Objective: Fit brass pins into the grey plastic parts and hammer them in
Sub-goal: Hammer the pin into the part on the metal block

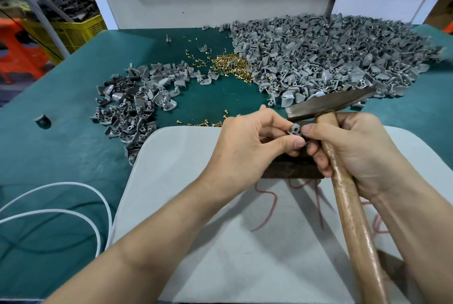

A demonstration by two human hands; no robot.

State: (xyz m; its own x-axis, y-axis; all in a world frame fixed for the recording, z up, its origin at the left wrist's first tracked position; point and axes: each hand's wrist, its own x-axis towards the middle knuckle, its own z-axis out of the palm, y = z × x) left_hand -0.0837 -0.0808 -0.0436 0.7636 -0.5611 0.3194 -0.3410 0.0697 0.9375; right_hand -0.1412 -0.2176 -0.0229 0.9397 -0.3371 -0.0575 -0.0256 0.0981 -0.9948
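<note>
- a small grey plastic part is pinched between the thumb and forefinger of the left hand, just above a dark block that is largely hidden behind both hands.
- the right hand is curled round the wooden handle of a hammer, and its thumb tip is pressed against the same part; the handle's end is cut off by the lower edge.
- whether a pin is seated in the held part cannot be told (the fingertips cover most of it).
- loose brass pins are heaped on the green table, between a large pile of grey parts at the right and a smaller pile at the left; a few more pins are strewn along the far edge of the pale mat.
- red scrawl on the mat is partly covered by the forearms and cannot be read.
- a white cable is looped at the left and cut off by the frame edge.
</note>
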